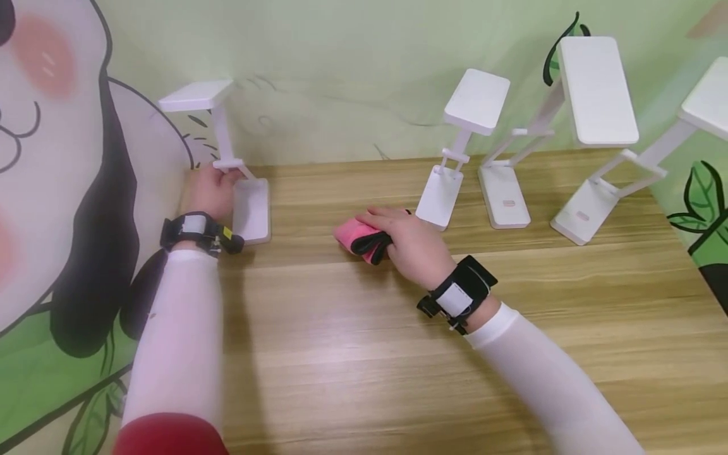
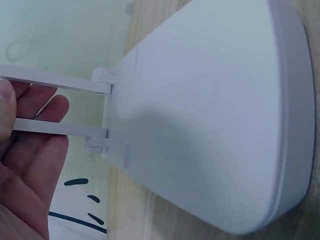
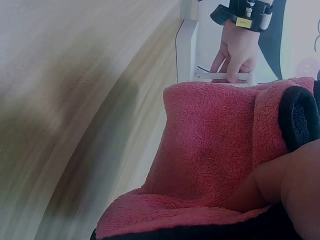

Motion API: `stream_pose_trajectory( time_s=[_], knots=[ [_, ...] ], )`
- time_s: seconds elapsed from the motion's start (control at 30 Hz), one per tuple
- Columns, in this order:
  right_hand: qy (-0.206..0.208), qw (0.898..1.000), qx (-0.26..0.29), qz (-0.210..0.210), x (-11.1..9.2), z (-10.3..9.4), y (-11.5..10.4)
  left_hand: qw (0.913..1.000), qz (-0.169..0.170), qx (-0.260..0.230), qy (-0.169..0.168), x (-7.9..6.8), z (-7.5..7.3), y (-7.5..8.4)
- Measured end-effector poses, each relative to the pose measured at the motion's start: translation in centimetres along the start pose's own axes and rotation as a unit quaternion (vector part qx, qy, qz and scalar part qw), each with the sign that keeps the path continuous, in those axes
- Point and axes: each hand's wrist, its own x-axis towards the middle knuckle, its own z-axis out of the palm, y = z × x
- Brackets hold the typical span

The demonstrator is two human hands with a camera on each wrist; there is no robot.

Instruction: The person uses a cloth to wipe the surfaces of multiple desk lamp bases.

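At the left end of the table stands a white desk lamp (image 1: 252, 215), its head raised level and its base on the wood. My left hand (image 1: 209, 191) holds this lamp by its thin support bars; in the left wrist view the thumb and curled fingers of the hand (image 2: 37, 150) are around the bars, just behind the lamp base (image 2: 215, 105). Near the table's middle, my right hand (image 1: 418, 249) grips a folded pink cloth (image 1: 351, 231) with black edging. Close up in the right wrist view, the fluffy cloth (image 3: 210, 135) bunches under the fingers.
Three more white desk lamps stand to the right: one lamp (image 1: 440, 196) beside my right hand, a taller lamp (image 1: 505, 196) and a far-right lamp (image 1: 586, 212). A painted wall (image 1: 341, 76) rises behind the wooden table (image 1: 341, 354), with a panda mural at left.
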Motion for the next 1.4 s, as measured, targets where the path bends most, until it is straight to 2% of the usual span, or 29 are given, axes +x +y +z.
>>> stream_pose_trajectory(
  time_s=[0.13,0.43,0.57,0.8,0.97,1.03,1.13,1.2,1.27,1.3,1.33,1.37,1.4],
  knots=[
    [0.0,1.0,-0.004,-0.002,-0.1,0.1,-0.1,0.9996,-0.007,-0.027,-0.005,-0.2,-0.4,-0.4],
    [-0.002,1.0,0.0,-0.01,-0.1,0.3,-0.5,0.9993,-0.003,-0.037,0.007,-0.9,-0.7,-0.8],
    [-0.003,1.0,0.004,-0.008,0.0,0.5,-0.4,0.9987,-0.014,-0.049,0.008,-0.9,-0.7,-1.1],
    [-0.007,1.0,0.017,0.024,0.3,0.1,-0.2,0.9953,-0.046,-0.085,0.002,-0.8,-0.9,-1.2],
    [-0.011,0.999,0.008,0.049,0.5,-0.3,0.3,0.995,-0.04,-0.089,0.021,-1.3,-1.0,-0.3],
    [-0.013,0.998,0.0,0.06,0.7,-0.4,0.5,0.9954,-0.042,-0.077,0.04,-1.9,-1.2,0.5],
    [-0.016,0.997,-0.012,0.068,1.0,-0.6,0.8,0.9908,-0.067,-0.053,0.105,-3.2,-1.8,2.1],
    [-0.014,0.997,-0.028,0.069,1.4,-0.8,0.8,0.9812,-0.09,-0.039,0.166,-4.5,-2.3,3.7],
    [0.0,0.997,-0.043,0.067,2.0,-1.2,0.7,0.9668,-0.082,-0.036,0.239,-5.9,-2.6,5.8],
    [0.011,0.997,-0.049,0.066,2.4,-1.4,0.6,0.9593,-0.054,-0.041,0.274,-6.6,-2.6,7.0],
    [0.022,0.996,-0.061,0.069,2.8,-1.6,0.5,0.9528,-0.01,-0.041,0.301,-7.3,-2.5,8.3],
    [0.033,0.994,-0.072,0.073,3.2,-1.9,0.3,0.9455,0.05,-0.041,0.319,-7.9,-2.2,9.8],
    [0.044,0.993,-0.078,0.076,3.6,-2.1,0.0,0.9392,0.117,-0.042,0.32,-8.5,-1.8,11.3]
  ],
)
